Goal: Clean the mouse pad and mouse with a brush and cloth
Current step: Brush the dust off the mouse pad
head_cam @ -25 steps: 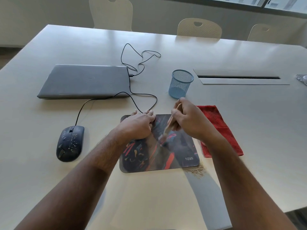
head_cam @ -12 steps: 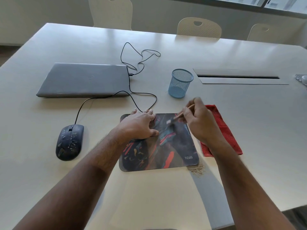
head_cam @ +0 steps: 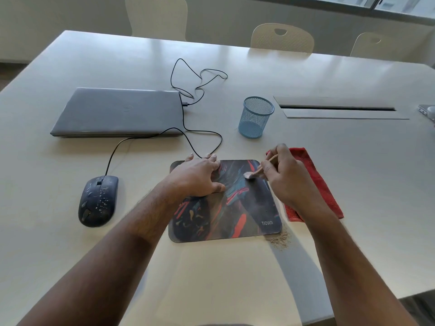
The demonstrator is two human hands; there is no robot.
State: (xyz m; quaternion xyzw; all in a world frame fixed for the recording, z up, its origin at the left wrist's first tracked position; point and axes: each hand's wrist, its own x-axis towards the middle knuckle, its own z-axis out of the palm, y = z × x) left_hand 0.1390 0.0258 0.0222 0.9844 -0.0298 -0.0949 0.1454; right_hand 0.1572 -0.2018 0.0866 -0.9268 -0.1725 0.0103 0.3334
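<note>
- Left hand point(head_cam: 200, 177) lies flat with fingers spread, pinning the far-left part of the dark, colourfully streaked rectangular mouse pad point(head_cam: 226, 203) to the pale table point(head_cam: 353, 184).
- Right hand point(head_cam: 286, 177) pinches a small wooden-handled brush point(head_cam: 255, 172), bristles on the pad's far half.
- I'd use short strokes toward the near-right corner, where the sandy crumb pile point(head_cam: 280, 240) sits.
- Speckled black corded mouse point(head_cam: 98, 200) and folded red cloth point(head_cam: 315, 184) look untouched — they come later.

The left hand point(head_cam: 197, 177) covers the far left part of the mouse pad point(head_cam: 237, 208). The right hand point(head_cam: 286, 180) hides most of the brush point(head_cam: 253, 173) handle and part of the red cloth point(head_cam: 315, 182). Brush bristles blurred. A grey object point(head_cam: 428, 112) is cut off at the right edge; unidentifiable. Chairs point(head_cam: 282, 38) cropped by the top edge.
</note>
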